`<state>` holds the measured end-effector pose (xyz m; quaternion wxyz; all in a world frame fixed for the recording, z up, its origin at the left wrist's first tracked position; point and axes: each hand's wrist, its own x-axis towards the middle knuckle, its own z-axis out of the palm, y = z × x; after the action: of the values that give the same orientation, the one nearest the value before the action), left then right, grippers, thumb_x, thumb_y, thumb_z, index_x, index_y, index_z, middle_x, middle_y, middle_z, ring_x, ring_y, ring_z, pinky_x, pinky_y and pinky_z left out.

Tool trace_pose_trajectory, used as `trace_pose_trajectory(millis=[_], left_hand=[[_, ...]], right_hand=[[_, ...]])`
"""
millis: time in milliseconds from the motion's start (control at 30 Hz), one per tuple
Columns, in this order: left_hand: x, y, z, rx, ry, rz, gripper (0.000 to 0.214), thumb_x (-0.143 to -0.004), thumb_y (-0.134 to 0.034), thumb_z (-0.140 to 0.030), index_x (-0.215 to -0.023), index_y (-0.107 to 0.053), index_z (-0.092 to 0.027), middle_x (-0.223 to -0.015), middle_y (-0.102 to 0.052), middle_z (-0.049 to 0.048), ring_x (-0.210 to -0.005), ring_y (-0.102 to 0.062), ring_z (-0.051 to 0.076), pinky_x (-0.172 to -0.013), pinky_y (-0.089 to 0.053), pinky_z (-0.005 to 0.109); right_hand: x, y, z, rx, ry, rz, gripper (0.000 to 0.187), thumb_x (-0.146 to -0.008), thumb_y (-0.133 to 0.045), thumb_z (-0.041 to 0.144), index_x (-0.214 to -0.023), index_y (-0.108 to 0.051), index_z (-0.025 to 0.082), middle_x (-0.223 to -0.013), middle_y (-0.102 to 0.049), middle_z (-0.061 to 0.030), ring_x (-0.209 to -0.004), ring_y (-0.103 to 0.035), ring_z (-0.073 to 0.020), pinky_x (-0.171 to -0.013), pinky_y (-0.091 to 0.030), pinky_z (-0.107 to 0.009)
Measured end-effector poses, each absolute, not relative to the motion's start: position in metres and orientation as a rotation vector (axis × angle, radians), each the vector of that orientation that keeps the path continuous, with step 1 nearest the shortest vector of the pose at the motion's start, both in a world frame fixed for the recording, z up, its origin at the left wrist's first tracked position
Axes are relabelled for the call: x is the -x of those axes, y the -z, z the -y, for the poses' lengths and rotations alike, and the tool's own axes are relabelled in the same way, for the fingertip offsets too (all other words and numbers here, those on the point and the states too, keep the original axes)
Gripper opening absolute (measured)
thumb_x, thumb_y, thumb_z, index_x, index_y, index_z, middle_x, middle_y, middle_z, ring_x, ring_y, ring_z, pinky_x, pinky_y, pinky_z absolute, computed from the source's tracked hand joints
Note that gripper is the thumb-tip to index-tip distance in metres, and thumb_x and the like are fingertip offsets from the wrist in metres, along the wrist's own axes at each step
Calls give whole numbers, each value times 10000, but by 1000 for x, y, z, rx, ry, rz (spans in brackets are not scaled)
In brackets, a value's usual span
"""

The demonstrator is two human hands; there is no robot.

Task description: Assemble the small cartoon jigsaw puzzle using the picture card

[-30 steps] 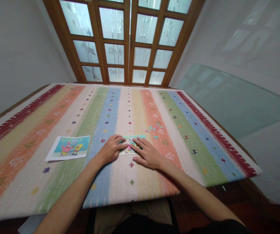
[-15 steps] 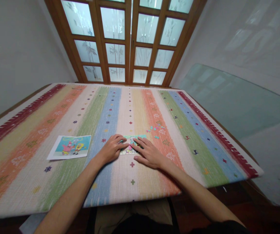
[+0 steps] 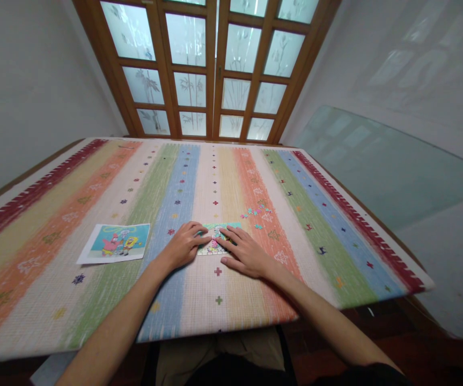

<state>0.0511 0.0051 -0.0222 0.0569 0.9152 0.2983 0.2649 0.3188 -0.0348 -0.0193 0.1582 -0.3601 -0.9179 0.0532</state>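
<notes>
A small, partly covered jigsaw puzzle point(image 3: 214, 248) with teal and pink parts lies flat on the tablecloth, between my two hands. My left hand point(image 3: 185, 244) rests at its left edge, index finger stretched onto the puzzle and the other fingers slightly bent. From the right, my right hand point(image 3: 245, 251) lies over the puzzle with its fingers spread, the index fingertip at a pink area near the middle. Both index fingertips nearly meet there. Whether a loose piece sits under the fingertips is too small to tell. Several loose puzzle pieces point(image 3: 258, 227) lie beyond my right hand.
To the left lies a printed cartoon picture point(image 3: 120, 243) on white paper. A striped tablecloth point(image 3: 219, 316) covers the wide table. Wooden doors with frosted panes point(image 3: 193, 88) stand behind it, and a pale glass-like panel point(image 3: 380, 155) is along the right wall.
</notes>
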Motion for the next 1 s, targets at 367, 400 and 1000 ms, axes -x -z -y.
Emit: trace_pose_trajectory(millis=[367, 400, 1000], left_hand=[[-50, 19, -5, -2718, -799, -932, 440, -860, -466, -22, -1116, -747, -243, -1140, -694, 76, -1107, -562, 255, -960, -499, 461], [-49, 18, -6, -2717, -803, -952, 417, -883, -465, -44, -1132, -738, -239, -1140, -694, 80, -1104, -564, 258, -957, -501, 466], [-29, 38, -21, -2702, -748, -1372, 363, -985, -424, -173, -1288, -623, -179, -1260, -635, 154, -1158, -580, 297, -1015, -495, 523]], right_hand=[[-347, 15, 22, 1109, -68, 2373, 393, -1013, -502, 377, -1320, -640, 174, -1492, -520, -163, -1433, -411, -312, -1187, -335, -572], [-353, 15, 19, 1127, -61, 2347, 381, -1009, -503, 367, -1310, -645, 181, -1474, -535, -161, -1416, -430, -308, -1178, -351, -564], [-455, 33, -39, 1622, 20, 2029, 354, -898, -515, 386, -1077, -744, 184, -1170, -699, -170, -1095, -607, -334, -1003, -448, -510]])
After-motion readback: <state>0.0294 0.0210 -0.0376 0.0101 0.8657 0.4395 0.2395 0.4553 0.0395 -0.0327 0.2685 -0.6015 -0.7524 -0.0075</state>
